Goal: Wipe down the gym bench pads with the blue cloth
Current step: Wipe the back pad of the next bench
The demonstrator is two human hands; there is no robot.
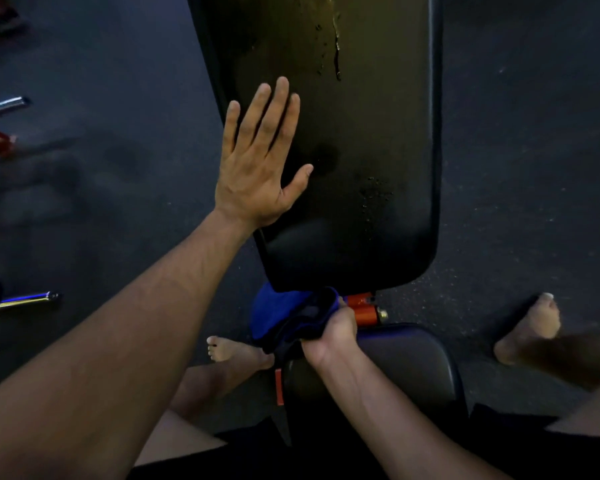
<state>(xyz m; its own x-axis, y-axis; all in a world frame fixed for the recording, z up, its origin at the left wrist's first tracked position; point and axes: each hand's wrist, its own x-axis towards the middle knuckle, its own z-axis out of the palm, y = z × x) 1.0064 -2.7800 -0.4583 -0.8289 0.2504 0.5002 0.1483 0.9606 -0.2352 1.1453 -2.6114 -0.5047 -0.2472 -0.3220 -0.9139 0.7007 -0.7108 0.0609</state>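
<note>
While my left hand lies flat, fingers straight, on the back pad left edge, my right hand grips the bunched cloth just below that pad, above the seat pad; droplets on back pad

Bare forearms and bare feet, black shorts (no sleeves showing).

Back pad: ahead of the seat pad, a hinge between them
Left hand: flat on the back pad's left edge
Right hand: at the gap between the pads, gripping the cloth; cloth left of the hinge
Feet: one on the floor either side of the seat pad
Bars: on the floor, far left
</note>
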